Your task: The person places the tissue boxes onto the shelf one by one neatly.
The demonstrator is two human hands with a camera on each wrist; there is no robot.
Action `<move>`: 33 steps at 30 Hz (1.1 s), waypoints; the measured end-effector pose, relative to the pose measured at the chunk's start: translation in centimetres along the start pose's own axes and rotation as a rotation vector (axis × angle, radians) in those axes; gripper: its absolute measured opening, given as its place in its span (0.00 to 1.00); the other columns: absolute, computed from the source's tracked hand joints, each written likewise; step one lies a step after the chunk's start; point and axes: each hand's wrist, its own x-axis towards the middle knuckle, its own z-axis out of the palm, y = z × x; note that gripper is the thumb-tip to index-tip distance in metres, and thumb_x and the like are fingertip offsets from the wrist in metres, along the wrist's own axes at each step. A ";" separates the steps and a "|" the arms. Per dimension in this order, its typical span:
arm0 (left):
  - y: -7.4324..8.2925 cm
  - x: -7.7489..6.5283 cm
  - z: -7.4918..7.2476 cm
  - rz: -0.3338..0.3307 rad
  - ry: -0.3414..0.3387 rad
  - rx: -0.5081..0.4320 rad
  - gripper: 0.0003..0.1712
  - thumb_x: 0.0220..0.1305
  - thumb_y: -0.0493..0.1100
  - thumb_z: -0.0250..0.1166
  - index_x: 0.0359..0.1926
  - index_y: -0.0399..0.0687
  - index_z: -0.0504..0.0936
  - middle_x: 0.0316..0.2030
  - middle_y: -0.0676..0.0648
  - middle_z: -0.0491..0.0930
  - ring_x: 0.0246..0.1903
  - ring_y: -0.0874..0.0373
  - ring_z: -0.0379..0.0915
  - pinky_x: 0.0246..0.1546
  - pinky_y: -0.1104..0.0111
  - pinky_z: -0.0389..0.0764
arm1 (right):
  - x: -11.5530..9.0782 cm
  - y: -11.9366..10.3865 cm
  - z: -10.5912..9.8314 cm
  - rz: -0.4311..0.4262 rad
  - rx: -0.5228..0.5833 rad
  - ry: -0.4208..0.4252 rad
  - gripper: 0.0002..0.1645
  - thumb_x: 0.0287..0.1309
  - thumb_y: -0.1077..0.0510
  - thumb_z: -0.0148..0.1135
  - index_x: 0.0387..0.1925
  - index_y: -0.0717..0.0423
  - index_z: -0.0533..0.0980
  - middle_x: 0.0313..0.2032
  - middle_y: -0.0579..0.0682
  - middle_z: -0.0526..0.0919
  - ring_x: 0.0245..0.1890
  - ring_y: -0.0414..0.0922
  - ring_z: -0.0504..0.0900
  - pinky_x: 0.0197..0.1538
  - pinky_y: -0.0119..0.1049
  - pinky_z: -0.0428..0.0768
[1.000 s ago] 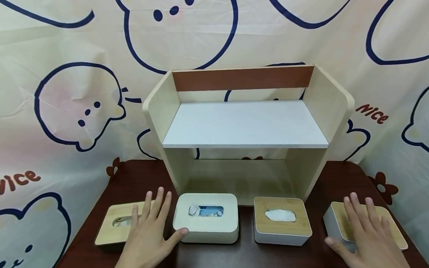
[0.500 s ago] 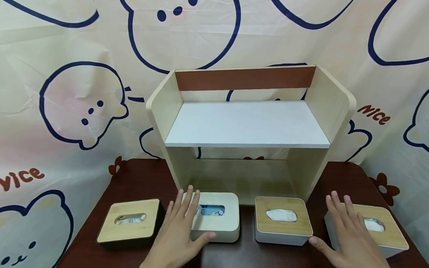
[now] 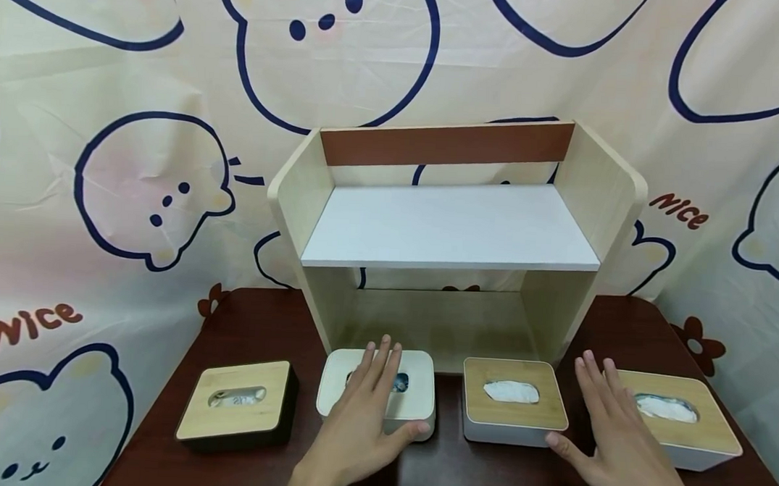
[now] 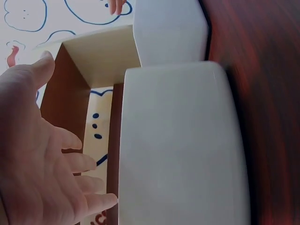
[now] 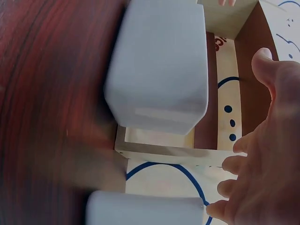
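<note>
Cartoon-printed cloth [image 3: 501, 74] backs the dark tabletop [image 3: 470, 478]; a shelf unit [image 3: 455, 224] stands toward the tabletop's back edge. Before it lies the cream tissue box [image 3: 420, 391], long axis running left to right, below the nearer left hand [image 3: 364, 424]. The right hand [image 3: 618, 445] hovers by the wood-topped box [image 3: 675, 418] near the right edge. Both hands' fingers extend, thumbs spread, gripping nothing.

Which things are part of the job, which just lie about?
Likely job:
cream tissue box, by the left hand
rightmost tissue box, by the right hand
tissue box second from right
dark-sided box

Likely setting only:
shelf unit
table
patterned backdrop
</note>
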 end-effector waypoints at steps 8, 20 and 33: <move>1.6 0.5 1.1 -0.010 -0.053 -0.088 0.63 0.67 0.81 0.58 0.89 0.57 0.45 0.88 0.52 0.40 0.88 0.45 0.35 0.74 0.34 0.68 | 0.3 -0.2 0.7 0.054 0.082 -0.077 0.71 0.67 0.29 0.67 0.88 0.56 0.36 0.87 0.64 0.36 0.86 0.68 0.27 0.79 0.74 0.24; 4.3 1.7 3.0 0.069 -0.089 -0.150 0.62 0.70 0.74 0.64 0.89 0.56 0.41 0.88 0.50 0.41 0.87 0.47 0.41 0.71 0.41 0.76 | 0.5 -0.9 1.0 0.089 0.116 -0.070 0.75 0.64 0.29 0.70 0.88 0.47 0.30 0.86 0.67 0.40 0.85 0.71 0.37 0.64 0.89 0.58; 6.4 1.3 6.1 0.128 -0.076 -0.313 0.57 0.77 0.72 0.57 0.88 0.46 0.42 0.87 0.41 0.45 0.84 0.43 0.51 0.75 0.45 0.73 | 0.0 -1.1 1.7 0.099 0.231 -0.067 0.71 0.68 0.35 0.71 0.88 0.53 0.33 0.81 0.78 0.52 0.75 0.82 0.60 0.62 0.83 0.70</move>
